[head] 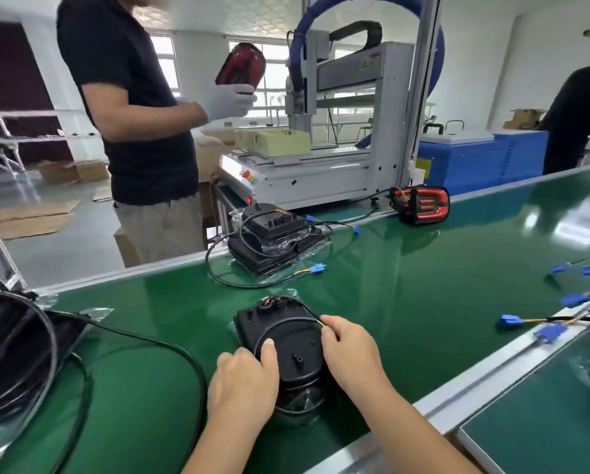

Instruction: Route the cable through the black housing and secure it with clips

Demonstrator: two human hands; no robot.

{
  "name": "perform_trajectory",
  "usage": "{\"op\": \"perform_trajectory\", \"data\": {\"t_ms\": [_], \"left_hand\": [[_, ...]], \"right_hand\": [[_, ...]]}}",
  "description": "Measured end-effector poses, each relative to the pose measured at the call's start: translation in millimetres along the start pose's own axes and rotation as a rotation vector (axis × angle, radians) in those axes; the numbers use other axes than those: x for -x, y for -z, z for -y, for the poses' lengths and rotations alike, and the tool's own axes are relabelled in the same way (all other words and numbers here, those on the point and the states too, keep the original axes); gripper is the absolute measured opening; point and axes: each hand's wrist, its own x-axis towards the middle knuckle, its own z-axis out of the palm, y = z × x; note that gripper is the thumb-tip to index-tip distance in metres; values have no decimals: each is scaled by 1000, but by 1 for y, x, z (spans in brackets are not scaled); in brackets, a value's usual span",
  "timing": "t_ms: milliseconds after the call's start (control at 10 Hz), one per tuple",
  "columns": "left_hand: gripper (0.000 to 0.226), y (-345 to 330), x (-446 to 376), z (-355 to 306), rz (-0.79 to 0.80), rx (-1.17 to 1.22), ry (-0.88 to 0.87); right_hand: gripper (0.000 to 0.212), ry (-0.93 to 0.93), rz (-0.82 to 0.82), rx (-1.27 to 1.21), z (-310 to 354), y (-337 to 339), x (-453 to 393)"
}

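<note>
A black housing (pixel 288 340) lies on the green belt (pixel 423 275) in front of me. A black cable (pixel 279 323) loops in an arc across its top, coming from the socket at the far end. My left hand (pixel 244 384) rests on the housing's near left side, thumb pressing the cable loop down. My right hand (pixel 346 350) pinches the cable end with its yellow wires at the housing's right edge. No clips are visible.
Stacked black housings in plastic wrap (pixel 274 239) with cables and blue connectors sit farther up the belt. A red tail lamp (pixel 421 205) stands at the far edge. Blue-connector harnesses (pixel 543 325) lie at right. Bagged cable bundle (pixel 16 350) at left. A gloved person (pixel 139 124) stands opposite.
</note>
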Motion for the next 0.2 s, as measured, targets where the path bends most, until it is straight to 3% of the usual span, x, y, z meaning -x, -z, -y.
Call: {"op": "perform_trajectory", "data": {"t_ms": [100,200], "left_hand": [[80,3,0,5,-65,7,30],[83,20,9,9,-248,-21,-26]], "right_hand": [[35,120,15,178,-2,9,16],[37,226,46,201,-10,19,34]]}}
